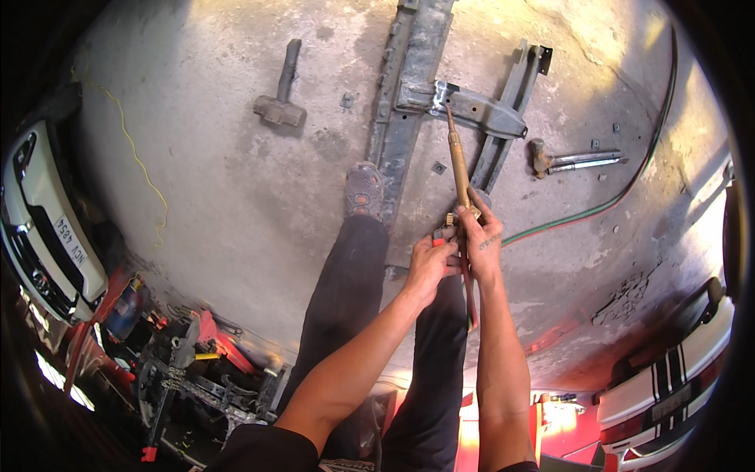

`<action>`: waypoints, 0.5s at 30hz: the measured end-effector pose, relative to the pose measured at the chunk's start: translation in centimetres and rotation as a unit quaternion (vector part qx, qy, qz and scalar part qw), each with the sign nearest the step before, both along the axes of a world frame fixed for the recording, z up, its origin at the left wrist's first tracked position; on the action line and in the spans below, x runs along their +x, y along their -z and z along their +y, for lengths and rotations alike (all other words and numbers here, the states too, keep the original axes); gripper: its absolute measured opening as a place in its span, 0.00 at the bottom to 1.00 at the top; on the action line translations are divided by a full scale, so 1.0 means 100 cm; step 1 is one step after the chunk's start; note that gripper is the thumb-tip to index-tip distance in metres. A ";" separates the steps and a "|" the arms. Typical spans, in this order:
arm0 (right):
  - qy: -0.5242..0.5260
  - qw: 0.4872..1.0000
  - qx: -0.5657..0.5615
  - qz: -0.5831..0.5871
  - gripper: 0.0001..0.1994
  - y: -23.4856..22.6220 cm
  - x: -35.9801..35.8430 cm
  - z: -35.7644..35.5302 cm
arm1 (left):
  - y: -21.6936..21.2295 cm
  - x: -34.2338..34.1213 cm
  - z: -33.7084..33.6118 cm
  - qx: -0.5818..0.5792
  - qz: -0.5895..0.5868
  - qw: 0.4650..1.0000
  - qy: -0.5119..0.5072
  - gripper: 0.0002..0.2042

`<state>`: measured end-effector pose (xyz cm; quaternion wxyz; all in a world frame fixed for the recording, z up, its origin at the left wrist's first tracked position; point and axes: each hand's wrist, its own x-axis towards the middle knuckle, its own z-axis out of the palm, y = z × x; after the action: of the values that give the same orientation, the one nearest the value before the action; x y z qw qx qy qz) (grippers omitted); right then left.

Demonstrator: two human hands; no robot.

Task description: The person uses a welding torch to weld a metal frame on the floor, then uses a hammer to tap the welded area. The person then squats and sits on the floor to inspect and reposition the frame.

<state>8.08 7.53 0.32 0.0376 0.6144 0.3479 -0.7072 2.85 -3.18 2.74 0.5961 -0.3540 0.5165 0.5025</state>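
Note:
My right hand (483, 239) is closed around the handle end of a brass gas torch (459, 167). The torch's thin tip points away from me, over a grey metal bracket (491, 116). Bare, shiny metal shows where that bracket meets a long grey steel beam (421, 59). Just left of the torch's valves, my left hand (429, 269) has its fingers closed. A small red piece shows at those fingertips, but I cannot tell whether it is a separate thing or a valve knob. Red and green hoses (586, 213) lead toward the torch from the right.
A sledgehammer (281, 111) lies left of the beam, near my shoe (364, 190). To the right are a smaller hammer (539, 158) and chrome bars (586, 159). A second metal rail (494, 154) lies under the bracket. Cars (75, 228) and loose parts (189, 370) stand around.

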 end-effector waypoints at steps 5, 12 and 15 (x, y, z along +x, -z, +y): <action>-0.008 1.000 0.003 -0.008 0.29 -0.001 -0.001 0.003 | -0.002 -0.003 0.003 0.003 -0.008 1.000 0.002 0.22; -0.013 0.999 0.033 -0.010 0.28 0.006 -0.001 0.004 | -0.002 -0.004 0.007 0.003 -0.001 1.000 0.002 0.22; -0.010 1.000 0.017 -0.015 0.28 0.001 0.002 0.002 | -0.006 -0.001 0.004 0.003 -0.007 1.000 0.003 0.22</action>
<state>8.25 7.76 0.19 0.0392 0.6223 0.3654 -0.6911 2.72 -2.74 3.30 0.6022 -0.3545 0.5121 0.4995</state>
